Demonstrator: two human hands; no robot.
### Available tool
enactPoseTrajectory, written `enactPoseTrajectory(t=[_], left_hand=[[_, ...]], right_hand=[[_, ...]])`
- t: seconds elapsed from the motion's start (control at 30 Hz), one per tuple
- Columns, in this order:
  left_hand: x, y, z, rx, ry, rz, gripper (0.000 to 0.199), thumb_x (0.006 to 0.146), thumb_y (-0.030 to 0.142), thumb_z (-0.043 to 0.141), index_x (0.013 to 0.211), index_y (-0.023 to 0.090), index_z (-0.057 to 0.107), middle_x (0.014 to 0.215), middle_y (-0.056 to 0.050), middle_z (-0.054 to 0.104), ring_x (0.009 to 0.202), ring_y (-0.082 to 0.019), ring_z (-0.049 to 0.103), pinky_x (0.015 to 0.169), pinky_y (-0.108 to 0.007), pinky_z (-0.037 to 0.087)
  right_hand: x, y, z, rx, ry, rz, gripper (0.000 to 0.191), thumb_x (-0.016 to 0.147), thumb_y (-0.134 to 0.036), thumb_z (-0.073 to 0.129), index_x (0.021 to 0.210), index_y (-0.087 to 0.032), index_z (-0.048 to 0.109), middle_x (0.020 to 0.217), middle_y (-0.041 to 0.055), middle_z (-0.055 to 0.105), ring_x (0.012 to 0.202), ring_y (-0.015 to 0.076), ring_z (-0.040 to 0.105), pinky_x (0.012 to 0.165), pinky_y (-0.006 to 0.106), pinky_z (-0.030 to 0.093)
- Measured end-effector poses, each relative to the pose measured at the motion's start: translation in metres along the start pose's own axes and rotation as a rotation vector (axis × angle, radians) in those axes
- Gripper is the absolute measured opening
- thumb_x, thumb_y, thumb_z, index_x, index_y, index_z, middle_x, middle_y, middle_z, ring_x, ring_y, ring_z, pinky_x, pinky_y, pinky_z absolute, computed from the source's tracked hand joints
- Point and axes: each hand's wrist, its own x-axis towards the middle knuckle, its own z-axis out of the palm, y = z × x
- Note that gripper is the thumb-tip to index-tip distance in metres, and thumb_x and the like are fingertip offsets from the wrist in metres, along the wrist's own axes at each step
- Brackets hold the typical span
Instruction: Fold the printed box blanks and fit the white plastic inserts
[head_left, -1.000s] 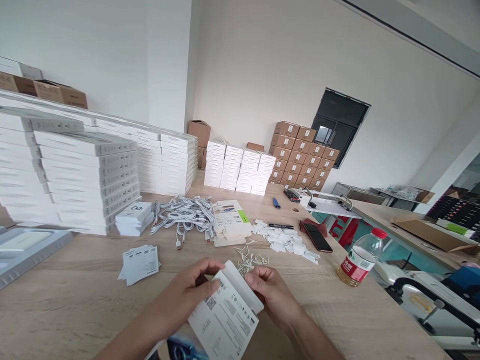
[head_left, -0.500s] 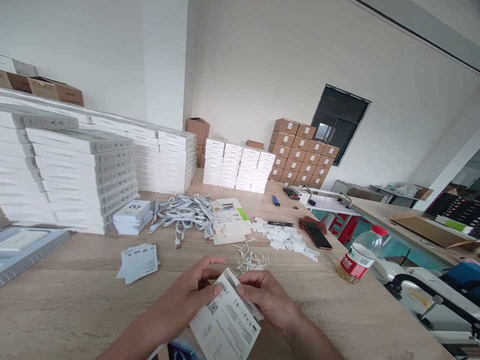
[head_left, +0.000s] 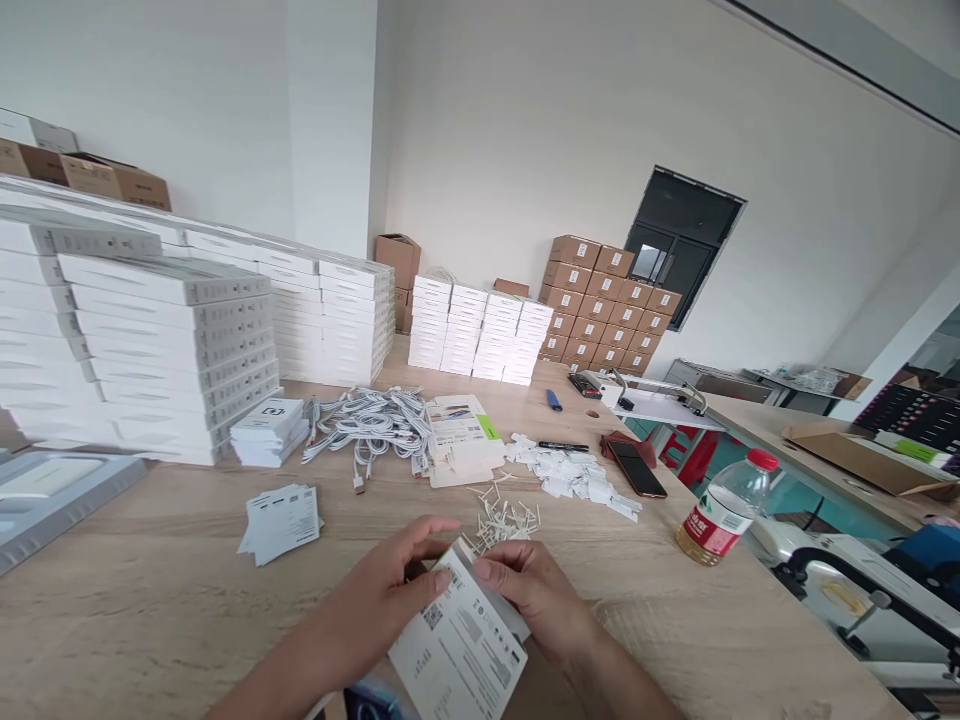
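**Bright, flat light and bent edges**

The room around me is evenly bright, and the white wall (head_left: 525, 130) at upper centre comes close to washing out. I can't pick out a single source of light. Shadows stay soft, with only a faint dark patch under my left hand (head_left: 382, 600) and my right hand (head_left: 536, 600) on the wooden table (head_left: 150, 600). A small glint sits on the plastic bottle (head_left: 724, 510) at right. The wide lens bends things toward the frame edges, so the stacked white boxes (head_left: 165, 330) at upper left lean hard. Nothing is badly blurred, though the printed white card (head_left: 459, 650) at lower centre looks slightly soft.
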Motion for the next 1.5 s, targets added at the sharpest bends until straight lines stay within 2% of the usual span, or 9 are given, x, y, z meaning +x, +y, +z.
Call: enactPoseTrajectory(t=[0.3, 0.5, 0.63, 0.7, 0.83, 0.97, 1.17, 1.33, 1.5], left_hand=[[0.003, -0.006, 0.002, 0.018, 0.021, 0.05, 0.045, 0.084, 0.04, 0.063, 0.127, 0.028, 0.063, 0.133, -0.006, 0.063, 0.124, -0.029, 0.055, 0.102, -0.038, 0.042], [0.001, -0.003, 0.003, -0.057, -0.044, 0.01, 0.046, 0.084, 0.044, 0.063, 0.126, 0.026, 0.063, 0.114, -0.005, 0.069, 0.101, -0.026, 0.062, 0.083, -0.032, 0.047], [0.001, -0.004, 0.0, -0.074, -0.076, 0.015, 0.034, 0.085, 0.045, 0.062, 0.111, 0.023, 0.066, 0.087, -0.001, 0.067, 0.075, -0.018, 0.059, 0.064, -0.026, 0.042], [0.003, -0.004, -0.005, -0.1, -0.055, 0.011, 0.035, 0.085, 0.048, 0.062, 0.108, 0.022, 0.064, 0.082, 0.0, 0.064, 0.068, -0.016, 0.056, 0.059, -0.025, 0.039], [0.006, 0.0, -0.017, -0.124, 0.083, -0.019, 0.045, 0.08, 0.052, 0.064, 0.11, 0.019, 0.059, 0.085, -0.002, 0.066, 0.072, -0.018, 0.057, 0.061, -0.026, 0.04], [0.01, 0.002, -0.021, -0.153, 0.132, -0.062, 0.053, 0.074, 0.055, 0.067, 0.109, 0.017, 0.058, 0.084, -0.003, 0.067, 0.07, -0.02, 0.057, 0.061, -0.028, 0.04], [0.01, 0.0, -0.021, -0.201, 0.093, -0.057, 0.055, 0.073, 0.056, 0.07, 0.112, 0.018, 0.058, 0.087, -0.004, 0.069, 0.072, -0.02, 0.059, 0.063, -0.028, 0.041], [0.008, -0.001, -0.023, -0.193, 0.064, -0.041, 0.048, 0.076, 0.054, 0.07, 0.107, 0.019, 0.06, 0.085, -0.002, 0.068, 0.073, -0.019, 0.059, 0.063, -0.027, 0.041], [0.005, -0.002, -0.025, -0.203, -0.006, 0.016, 0.037, 0.083, 0.051, 0.066, 0.105, 0.022, 0.061, 0.083, 0.0, 0.065, 0.07, -0.016, 0.056, 0.061, -0.025, 0.039]], right_hand=[[-0.003, -0.006, 0.002, -0.177, 0.005, -0.123, 0.037, 0.062, -0.05, 0.087, 0.074, -0.017, 0.079, 0.064, 0.0009, 0.067, 0.057, 0.0121, 0.052, 0.054, 0.024, 0.037], [-0.008, -0.011, 0.003, -0.22, -0.064, -0.214, 0.034, 0.07, -0.05, 0.082, 0.079, -0.018, 0.08, 0.069, 0.0015, 0.068, 0.061, 0.0136, 0.054, 0.058, 0.025, 0.041], [-0.009, -0.014, 0.003, -0.267, -0.109, -0.233, 0.034, 0.079, -0.051, 0.075, 0.082, -0.017, 0.079, 0.072, 0.0016, 0.068, 0.062, 0.0128, 0.053, 0.058, 0.025, 0.039], [-0.007, -0.015, -0.001, -0.269, -0.149, -0.205, 0.037, 0.083, -0.053, 0.07, 0.081, -0.017, 0.079, 0.071, 0.0012, 0.068, 0.062, 0.0116, 0.052, 0.059, 0.024, 0.039], [-0.002, -0.018, -0.013, -0.181, -0.126, -0.087, 0.042, 0.075, -0.058, 0.075, 0.076, -0.016, 0.078, 0.067, 0.0022, 0.069, 0.061, 0.0139, 0.058, 0.059, 0.026, 0.046], [-0.001, -0.019, -0.016, -0.235, -0.072, -0.133, 0.042, 0.074, -0.057, 0.077, 0.076, -0.015, 0.078, 0.069, 0.0038, 0.071, 0.06, 0.0141, 0.061, 0.059, 0.026, 0.05], [-0.003, -0.02, -0.013, -0.283, -0.052, -0.234, 0.032, 0.076, -0.049, 0.077, 0.075, -0.017, 0.078, 0.065, 0.0011, 0.069, 0.057, 0.0107, 0.056, 0.058, 0.023, 0.046], [-0.004, -0.02, -0.015, -0.223, -0.105, -0.263, 0.026, 0.078, -0.042, 0.078, 0.075, -0.017, 0.077, 0.075, 0.0031, 0.073, 0.064, 0.0113, 0.059, 0.062, 0.023, 0.046], [-0.006, -0.018, -0.012, -0.085, -0.141, -0.2, 0.024, 0.071, -0.04, 0.084, 0.077, -0.018, 0.077, 0.08, 0.0019, 0.073, 0.066, 0.0115, 0.061, 0.061, 0.022, 0.046]])
